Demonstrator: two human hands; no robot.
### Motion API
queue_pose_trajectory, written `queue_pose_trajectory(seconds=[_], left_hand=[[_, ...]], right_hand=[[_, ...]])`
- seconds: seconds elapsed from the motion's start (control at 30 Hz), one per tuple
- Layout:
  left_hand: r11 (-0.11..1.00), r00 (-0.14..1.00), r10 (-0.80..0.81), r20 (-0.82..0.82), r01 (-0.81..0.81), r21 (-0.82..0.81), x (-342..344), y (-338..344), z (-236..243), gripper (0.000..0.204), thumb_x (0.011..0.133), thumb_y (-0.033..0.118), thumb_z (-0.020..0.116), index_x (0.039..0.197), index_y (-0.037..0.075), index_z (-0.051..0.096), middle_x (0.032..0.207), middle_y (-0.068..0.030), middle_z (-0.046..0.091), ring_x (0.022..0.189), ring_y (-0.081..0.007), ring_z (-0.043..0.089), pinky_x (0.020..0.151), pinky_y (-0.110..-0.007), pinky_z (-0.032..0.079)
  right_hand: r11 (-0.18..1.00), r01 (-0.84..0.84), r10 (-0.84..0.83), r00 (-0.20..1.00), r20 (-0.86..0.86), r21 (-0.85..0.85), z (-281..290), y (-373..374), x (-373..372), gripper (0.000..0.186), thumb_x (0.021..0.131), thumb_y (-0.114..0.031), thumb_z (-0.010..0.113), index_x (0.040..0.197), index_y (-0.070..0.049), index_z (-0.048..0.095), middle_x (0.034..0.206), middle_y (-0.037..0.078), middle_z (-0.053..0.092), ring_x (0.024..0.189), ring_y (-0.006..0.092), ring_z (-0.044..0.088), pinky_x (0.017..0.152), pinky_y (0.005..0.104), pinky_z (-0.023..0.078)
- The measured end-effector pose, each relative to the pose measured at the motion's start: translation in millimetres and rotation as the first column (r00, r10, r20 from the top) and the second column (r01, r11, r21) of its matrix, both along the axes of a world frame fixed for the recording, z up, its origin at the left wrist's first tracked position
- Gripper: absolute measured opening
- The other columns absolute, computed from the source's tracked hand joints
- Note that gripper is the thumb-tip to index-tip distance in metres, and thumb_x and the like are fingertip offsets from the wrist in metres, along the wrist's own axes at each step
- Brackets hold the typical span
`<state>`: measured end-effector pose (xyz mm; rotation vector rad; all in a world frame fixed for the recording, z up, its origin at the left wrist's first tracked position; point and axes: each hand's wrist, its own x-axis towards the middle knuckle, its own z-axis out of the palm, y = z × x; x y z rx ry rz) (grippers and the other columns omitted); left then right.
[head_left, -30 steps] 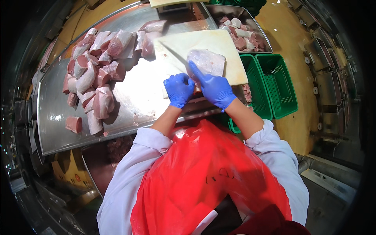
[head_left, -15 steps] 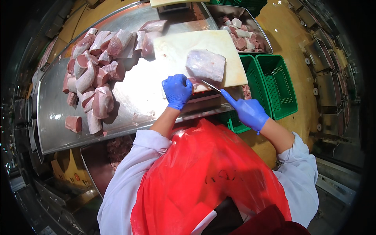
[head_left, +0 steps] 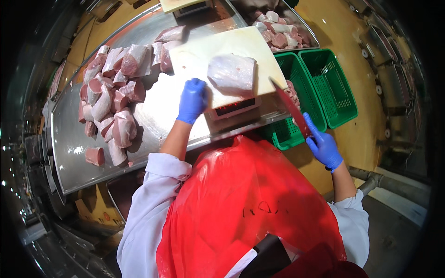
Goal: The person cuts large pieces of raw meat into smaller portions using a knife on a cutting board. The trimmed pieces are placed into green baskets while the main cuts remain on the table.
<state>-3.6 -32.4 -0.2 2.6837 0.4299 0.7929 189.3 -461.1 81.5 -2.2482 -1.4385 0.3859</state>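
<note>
A large block of raw meat with a pale, whitish surface lies on a white cutting board. My left hand, in a blue glove, is closed in a fist at the board's left front edge, apart from the meat. Whatever that fist may hold is hidden. Off to the right of the board, my right hand, also gloved in blue, grips a knife by its handle. Its blade points up and left, its tip by the board's right edge.
Many meat pieces are heaped on the steel table at left. A device with a red display sits beneath the board's front. Green baskets stand at right, and a metal tray of meat lies behind them.
The knife has left the meat's front edge and swung right with my right hand. My left hand has drawn away leftward from the meat. A reddish scrap by the meat no longer shows.
</note>
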Motion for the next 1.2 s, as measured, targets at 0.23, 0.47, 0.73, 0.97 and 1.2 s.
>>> queue_pose_trajectory(seconds=[0.23,0.47,0.73,0.97,1.2], left_hand=[[0.646,0.989,0.137,0.06,-0.044,-0.762,12,33,33,0.009,0.091,0.006,0.066,0.097,0.0,0.069,0.088,-0.0017,0.067,0.091,-0.0098,0.063,0.075,-0.025,0.051],[0.744,0.948,-0.319,0.019,0.263,-0.614,198,-67,102,0.04,0.092,0.029,0.072,0.121,0.001,0.067,0.112,-0.0181,0.073,0.1,-0.0244,0.07,0.093,-0.034,0.054],[0.771,0.918,-0.39,-0.078,0.279,-0.573,174,80,37,0.039,0.105,0.027,0.058,0.13,-0.002,0.063,0.13,-0.0111,0.064,0.123,-0.0188,0.056,0.11,-0.03,0.039],[0.607,0.9,-0.428,-0.084,0.217,-0.765,135,86,-9,0.033,0.104,0.02,0.058,0.131,0.005,0.067,0.087,0.0014,0.063,0.073,-0.0078,0.055,0.066,-0.023,0.048],[0.53,0.969,-0.235,0.075,0.192,-0.826,83,60,-24,0.039,0.105,0.019,0.052,0.137,-0.003,0.06,0.108,-0.0046,0.066,0.097,-0.0137,0.058,0.088,-0.027,0.045]], right_hand=[[0.845,0.508,-0.392,0.8,-0.453,0.167,-6,-18,-16,0.079,0.095,-0.003,0.056,0.164,-0.024,0.025,0.064,0.005,0.057,0.053,0.0104,0.052,0.054,0.0295,0.048],[0.693,0.622,-0.286,0.702,-0.652,0.366,-31,11,-24,0.084,0.095,0.003,0.058,0.165,-0.024,0.021,0.073,0.0,0.063,0.059,0.0054,0.055,0.055,0.024,0.048],[0.675,0.681,-0.131,0.49,-0.862,0.285,-83,35,-29,0.067,0.098,-0.004,0.062,0.157,-0.005,0.03,0.091,0.009,0.067,0.067,0.0118,0.066,0.049,0.0255,0.051],[0.79,0.482,0.188,0.397,-0.898,0.379,-79,193,-56,0.064,0.099,-0.009,0.065,0.154,-0.002,0.032,0.091,0.009,0.066,0.066,0.0123,0.066,0.051,0.026,0.053],[0.637,0.613,0.22,0.437,-0.872,0.467,-87,275,-13,0.056,0.099,-0.005,0.064,0.147,0.0,0.037,0.085,0.007,0.063,0.063,0.0136,0.065,0.05,0.0264,0.053]])
